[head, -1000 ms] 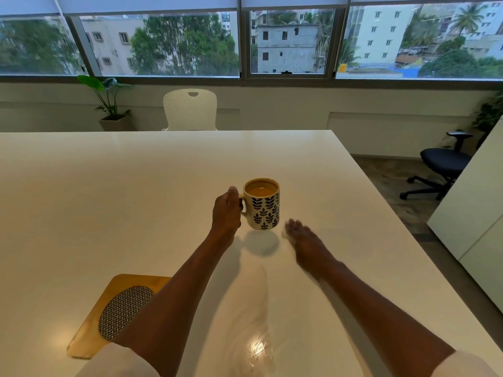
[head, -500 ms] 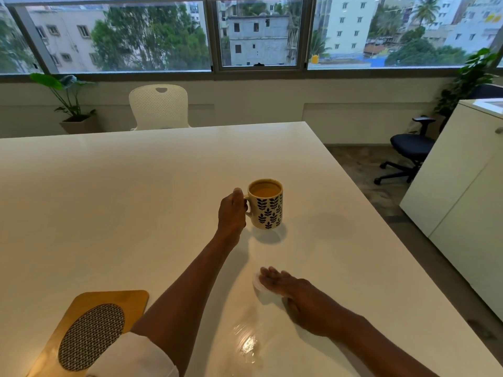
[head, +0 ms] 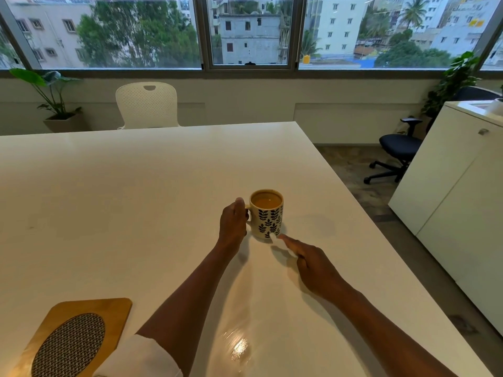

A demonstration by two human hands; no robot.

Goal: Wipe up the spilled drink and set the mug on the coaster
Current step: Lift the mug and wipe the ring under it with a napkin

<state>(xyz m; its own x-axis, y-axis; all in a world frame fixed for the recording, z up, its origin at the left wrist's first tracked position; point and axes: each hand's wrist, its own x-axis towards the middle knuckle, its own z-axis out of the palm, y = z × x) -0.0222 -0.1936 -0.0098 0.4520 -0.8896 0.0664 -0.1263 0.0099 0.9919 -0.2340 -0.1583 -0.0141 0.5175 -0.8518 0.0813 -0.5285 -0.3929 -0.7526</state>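
The mug (head: 267, 213), full of a brown drink, is held by its handle in the left hand (head: 233, 222) near the middle of the white table (head: 136, 186). A white tissue (head: 277, 242) is pressed under the flat fingers of the right hand (head: 313, 263), touching the mug's near base. The coaster (head: 73, 338) lies well apart at the near left.
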